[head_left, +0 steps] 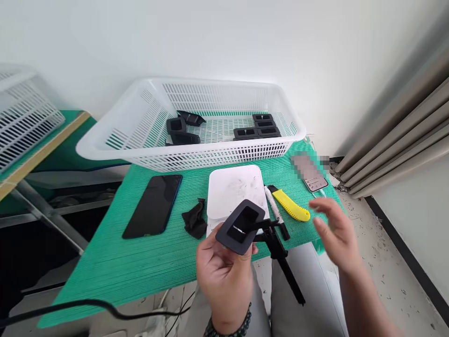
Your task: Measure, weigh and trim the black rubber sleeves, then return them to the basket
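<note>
My left hand (224, 271) is closed around a black plastic piece (229, 239) with a rounded rectangular rim and a deep opening. A black caliper (278, 250) has its jaws at the right side of that piece, and its long beam slants down over my lap. Whether the jaws or my fingers hold the caliper up is hard to see. My right hand (338, 236) is apart from both, in the air at the table's right edge, fingers spread and slightly blurred. Close to it lies a yellow utility knife (292, 206), beside a white marker (273, 206) with a black cap.
A large white basket (210, 157) at the back holds several similar black pieces (245, 133). On the green-covered table (115, 262) are a white flat scale-like device (233, 187), a dark phone (153, 206), a crumpled black cloth (194, 219) and another phone (312, 173) with a cable.
</note>
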A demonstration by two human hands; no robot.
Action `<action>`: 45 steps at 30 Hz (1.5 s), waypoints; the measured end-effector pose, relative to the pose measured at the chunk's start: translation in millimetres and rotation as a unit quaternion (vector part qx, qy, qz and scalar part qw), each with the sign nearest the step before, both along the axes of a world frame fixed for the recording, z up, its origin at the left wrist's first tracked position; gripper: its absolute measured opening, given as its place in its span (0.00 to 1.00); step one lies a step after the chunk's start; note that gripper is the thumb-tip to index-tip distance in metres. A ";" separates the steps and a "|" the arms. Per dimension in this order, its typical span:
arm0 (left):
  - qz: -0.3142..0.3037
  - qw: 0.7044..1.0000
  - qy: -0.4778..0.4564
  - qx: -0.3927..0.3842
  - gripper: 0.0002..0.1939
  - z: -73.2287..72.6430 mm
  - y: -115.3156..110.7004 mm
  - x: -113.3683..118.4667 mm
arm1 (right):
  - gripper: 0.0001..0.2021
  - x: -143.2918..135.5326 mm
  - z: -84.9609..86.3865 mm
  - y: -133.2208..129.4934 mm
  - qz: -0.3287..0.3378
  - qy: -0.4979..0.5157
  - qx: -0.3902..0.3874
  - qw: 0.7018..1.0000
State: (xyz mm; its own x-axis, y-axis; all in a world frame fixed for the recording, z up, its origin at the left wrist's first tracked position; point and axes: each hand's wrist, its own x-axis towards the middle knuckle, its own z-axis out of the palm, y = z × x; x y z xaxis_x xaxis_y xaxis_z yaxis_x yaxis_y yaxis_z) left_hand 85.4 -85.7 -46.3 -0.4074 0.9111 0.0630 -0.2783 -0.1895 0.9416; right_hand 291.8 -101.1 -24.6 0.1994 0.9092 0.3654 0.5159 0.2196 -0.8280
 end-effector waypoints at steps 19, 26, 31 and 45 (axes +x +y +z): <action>0.001 1.000 -0.030 0.005 0.23 -0.9 4.0 2.7 | 0.23 46.3 -44.0 38.9 -0.231 -0.229 -0.067 0.943; -0.002 1.000 -0.014 -0.001 0.24 -2.2 1.4 2.2 | 0.25 46.9 -46.7 42.4 -0.221 -0.251 -0.102 0.937; -0.001 1.000 -0.018 0.005 0.23 -1.3 0.2 1.0 | 0.29 43.1 -40.0 46.1 -0.204 -0.264 -0.156 0.930; -0.029 1.000 -0.004 -0.001 0.24 -7.9 -0.4 0.4 | 0.33 42.9 -31.9 51.8 -0.188 -0.266 -0.207 0.923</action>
State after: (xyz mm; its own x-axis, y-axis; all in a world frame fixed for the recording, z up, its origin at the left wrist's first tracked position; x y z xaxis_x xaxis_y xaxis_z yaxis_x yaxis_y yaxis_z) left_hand 85.8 -86.1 -54.2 -0.3548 0.9331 0.0583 -0.2963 -0.1713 0.9396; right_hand 334.7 -49.4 -56.5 0.4217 0.8961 0.1384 0.8484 -0.3362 -0.4088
